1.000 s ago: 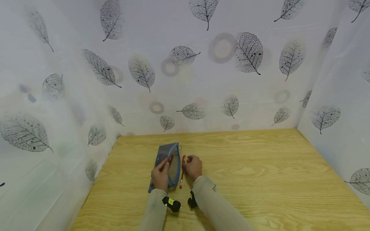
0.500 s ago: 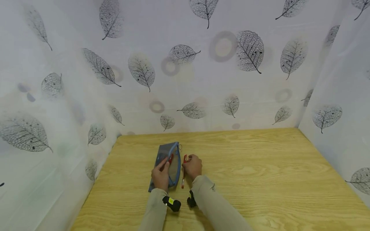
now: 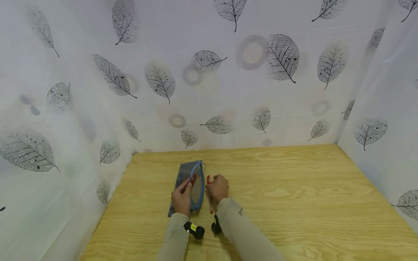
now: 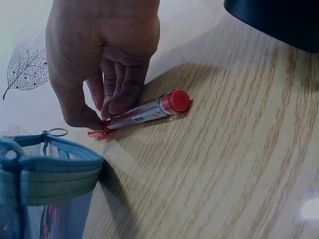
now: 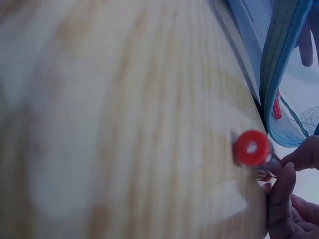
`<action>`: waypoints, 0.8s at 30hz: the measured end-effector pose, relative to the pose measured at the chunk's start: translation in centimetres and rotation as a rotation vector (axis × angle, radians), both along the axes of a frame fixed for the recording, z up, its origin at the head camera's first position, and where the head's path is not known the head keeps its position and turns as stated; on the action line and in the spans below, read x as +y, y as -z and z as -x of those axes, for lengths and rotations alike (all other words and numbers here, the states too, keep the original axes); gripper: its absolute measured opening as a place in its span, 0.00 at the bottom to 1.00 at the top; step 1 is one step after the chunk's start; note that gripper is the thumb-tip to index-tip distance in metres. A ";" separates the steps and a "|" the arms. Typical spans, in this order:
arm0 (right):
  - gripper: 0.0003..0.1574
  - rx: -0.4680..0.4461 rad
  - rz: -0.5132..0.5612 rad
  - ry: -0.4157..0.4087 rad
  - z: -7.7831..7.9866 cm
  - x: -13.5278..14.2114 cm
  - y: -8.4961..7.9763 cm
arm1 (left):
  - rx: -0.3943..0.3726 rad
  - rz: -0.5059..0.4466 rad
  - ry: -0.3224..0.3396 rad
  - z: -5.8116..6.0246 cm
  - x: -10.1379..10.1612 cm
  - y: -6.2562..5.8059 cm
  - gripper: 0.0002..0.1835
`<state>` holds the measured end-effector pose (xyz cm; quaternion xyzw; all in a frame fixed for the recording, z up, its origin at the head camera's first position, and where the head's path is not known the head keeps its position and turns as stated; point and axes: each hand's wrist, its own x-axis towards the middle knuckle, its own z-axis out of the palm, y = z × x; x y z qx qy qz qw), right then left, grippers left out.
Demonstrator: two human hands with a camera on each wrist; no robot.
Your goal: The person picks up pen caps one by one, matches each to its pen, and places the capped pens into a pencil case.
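My left hand [image 3: 181, 201] grips one side of a blue mesh zip pouch [image 3: 186, 168], thumb and fingers at its edge, and the mouth gapes to the right. Inside lies something red and pen-like [image 3: 193, 179], partly behind the mesh; its red end [image 5: 277, 107] also shows in the right wrist view. Just right of the pouch, my right hand [image 3: 219, 188] pinches a red pen [image 3: 210, 207] near its clip end, between thumb and fingers. The left wrist view shows the clear barrel [image 4: 144, 112] and red end, low over the table.
The wood-grain table [image 3: 294, 203] spreads widely to the right of the hands. A pale curtain [image 3: 209, 94] with leaf prints closes off the back and both sides. A small metal ring [image 3: 204, 166] hangs at the pouch's zip end. Black cameras [image 3: 194, 230] sit on the wrists.
The pen's near end has swung to the right, toward the right wrist, while the right hand stays almost in place. Left hand and pouch have hardly moved.
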<state>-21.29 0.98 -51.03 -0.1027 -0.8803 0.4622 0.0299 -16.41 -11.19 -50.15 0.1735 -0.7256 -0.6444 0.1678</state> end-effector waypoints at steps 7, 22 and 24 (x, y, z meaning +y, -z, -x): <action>0.26 -0.002 0.002 0.010 0.0 0.2 -0.1 | -0.013 -0.012 0.000 0.0 0.0 -0.1 0.13; 0.26 -0.020 -0.048 0.012 -0.2 0.4 -0.4 | -0.016 -0.015 -0.008 -0.3 0.1 -0.3 0.13; 0.26 -0.027 -0.025 0.013 -0.2 0.4 -0.3 | -0.013 -0.013 -0.009 -0.3 0.1 -0.4 0.13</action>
